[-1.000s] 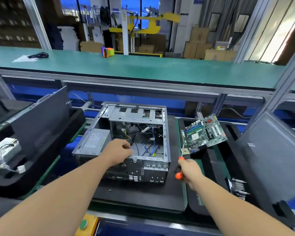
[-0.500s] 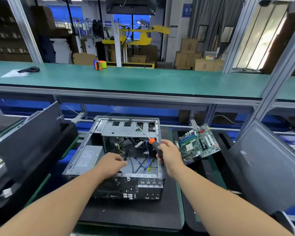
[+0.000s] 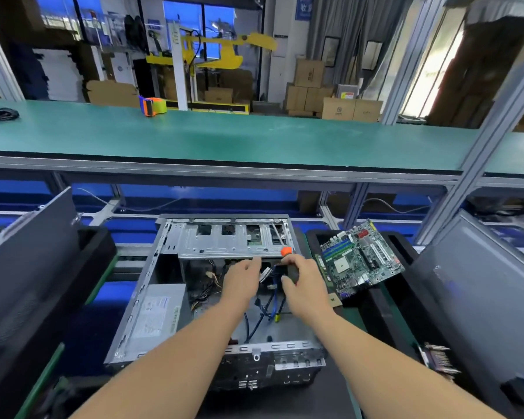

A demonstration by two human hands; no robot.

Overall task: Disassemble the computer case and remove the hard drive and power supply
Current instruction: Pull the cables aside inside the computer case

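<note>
Head view: both hands deeper in the computer case (image 3: 170,297) than before, right hand (image 3: 304,285) fingers round the screwdriver (image 3: 286,251), left hand (image 3: 242,279) relaxed.

The right hand (image 3: 304,285) covers most of the screwdriver (image 3: 286,251), so only its orange collar and thin shaft show, and the tip is too small to place. The left hand (image 3: 242,279) hides the cables (image 3: 266,306) beneath it. The dark panels (image 3: 28,267) at both sides are motion-blurred and cut off by the frame edges.
</note>
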